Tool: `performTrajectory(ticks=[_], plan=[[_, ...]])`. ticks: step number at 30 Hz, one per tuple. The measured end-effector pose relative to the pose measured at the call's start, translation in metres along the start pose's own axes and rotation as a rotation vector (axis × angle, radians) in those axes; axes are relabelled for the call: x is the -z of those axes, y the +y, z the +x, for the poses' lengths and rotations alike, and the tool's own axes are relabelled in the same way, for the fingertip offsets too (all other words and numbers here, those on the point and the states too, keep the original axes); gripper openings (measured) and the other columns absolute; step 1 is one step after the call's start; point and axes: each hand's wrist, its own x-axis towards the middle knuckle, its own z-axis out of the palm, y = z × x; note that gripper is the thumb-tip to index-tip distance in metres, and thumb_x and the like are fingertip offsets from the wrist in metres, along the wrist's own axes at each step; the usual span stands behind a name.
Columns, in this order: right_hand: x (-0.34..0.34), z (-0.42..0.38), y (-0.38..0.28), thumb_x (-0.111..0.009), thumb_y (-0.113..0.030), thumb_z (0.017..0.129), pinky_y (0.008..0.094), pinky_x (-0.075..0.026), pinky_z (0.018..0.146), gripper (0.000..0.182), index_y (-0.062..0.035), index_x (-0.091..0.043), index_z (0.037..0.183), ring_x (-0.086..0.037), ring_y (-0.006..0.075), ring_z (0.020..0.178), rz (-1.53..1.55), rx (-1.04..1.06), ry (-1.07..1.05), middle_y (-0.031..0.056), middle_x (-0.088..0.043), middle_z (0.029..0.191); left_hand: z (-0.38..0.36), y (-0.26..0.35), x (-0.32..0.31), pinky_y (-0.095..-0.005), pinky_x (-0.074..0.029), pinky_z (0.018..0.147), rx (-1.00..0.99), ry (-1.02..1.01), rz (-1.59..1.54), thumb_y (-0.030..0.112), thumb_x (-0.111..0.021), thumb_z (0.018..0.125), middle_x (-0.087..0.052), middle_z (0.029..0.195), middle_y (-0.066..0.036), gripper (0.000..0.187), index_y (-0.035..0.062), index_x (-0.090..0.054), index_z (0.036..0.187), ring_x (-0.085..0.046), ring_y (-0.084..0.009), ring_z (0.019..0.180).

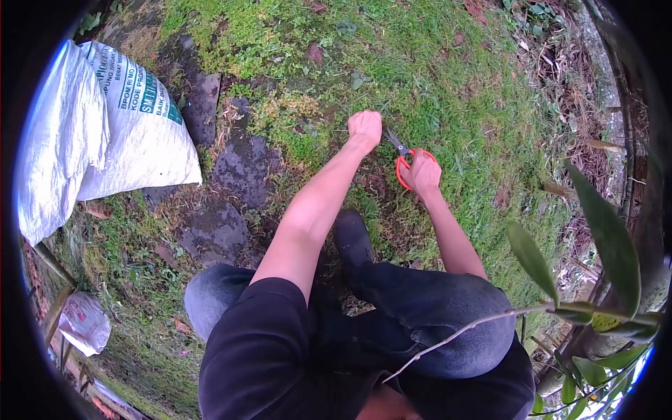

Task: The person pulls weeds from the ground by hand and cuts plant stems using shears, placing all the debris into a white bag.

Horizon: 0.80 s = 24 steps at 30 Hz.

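Observation:
My right hand [424,173] grips a pair of scissors [403,165] by the orange-red handles. The dark blades point up and left, and their tips come close to my left hand. Held low over the grass [434,91], my left hand [365,129] is closed in a fist. What its fingers hold, if anything, is hidden, though it is down among the short green growth. Below the hands, a dark boot [353,238] stands on the ground between my arms.
White woven sacks [140,140] with printed lettering stand at the left beside flat dark stones [241,168]. A leafy branch [476,324] crosses the lower right, near my right knee. Dry plant litter [560,91] lines the right edge, and a smaller white bag [85,323] is at lower left.

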Motion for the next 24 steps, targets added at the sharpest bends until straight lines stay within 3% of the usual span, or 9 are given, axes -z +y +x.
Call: performTrajectory(ticks=[3, 11, 15, 18, 24], plan=[[-0.003, -0.001, 0.000, -0.076, -0.040, 0.081, 0.0491, -0.056, 0.070, 0.048, -0.0023, -0.063, 0.107, -0.071, 0.0386, 0.079, -0.011, 0.056, 0.042, 0.0216, -0.071, 0.083, 0.008, -0.003, -0.004, -0.0427, -0.056, 0.084, 0.040, -0.047, -0.037, 0.017, -0.066, 0.084, -0.074, 0.092, -0.018, 0.014, 0.0066, -0.076, 0.086, -0.073, -0.0342, 0.091], [-0.012, 0.004, 0.002, -0.077, -0.040, 0.083, 0.0493, -0.056, 0.071, 0.045, -0.0038, -0.064, 0.107, -0.071, 0.0393, 0.078, 0.035, 0.021, -0.052, 0.0214, -0.071, 0.085, 0.013, -0.005, -0.008, -0.0434, -0.056, 0.085, 0.058, -0.050, -0.079, 0.019, -0.068, 0.085, -0.074, 0.093, -0.017, 0.013, 0.0093, -0.075, 0.089, -0.072, -0.0341, 0.093], [-0.020, 0.005, 0.009, -0.075, -0.036, 0.086, 0.0497, -0.055, 0.073, 0.039, -0.0028, -0.064, 0.103, -0.070, 0.0406, 0.082, 0.034, 0.080, 0.006, 0.0206, -0.071, 0.084, 0.015, -0.005, -0.009, -0.0439, -0.056, 0.085, 0.064, -0.056, -0.091, 0.020, -0.069, 0.085, -0.075, 0.095, -0.017, 0.013, 0.0103, -0.075, 0.089, -0.072, -0.0345, 0.095], [-0.021, 0.008, 0.015, -0.075, -0.037, 0.087, 0.0511, -0.057, 0.070, 0.044, -0.0014, -0.064, 0.110, -0.071, 0.0407, 0.079, 0.064, 0.118, -0.017, 0.0210, -0.071, 0.082, 0.014, -0.005, -0.005, -0.0440, -0.056, 0.087, 0.069, -0.080, -0.100, 0.019, -0.068, 0.085, -0.075, 0.097, -0.017, 0.012, 0.0115, -0.075, 0.090, -0.072, -0.0348, 0.097], [-0.010, 0.000, 0.017, -0.076, -0.042, 0.086, 0.0516, -0.054, 0.069, 0.045, -0.0016, -0.064, 0.101, -0.070, 0.0424, 0.076, 0.089, 0.033, 0.048, 0.0205, -0.070, 0.078, 0.011, -0.011, 0.023, -0.0424, -0.055, 0.089, 0.101, -0.171, -0.220, 0.023, -0.071, 0.089, -0.075, 0.100, -0.017, 0.016, 0.0116, -0.078, 0.098, -0.071, -0.0324, 0.100]])
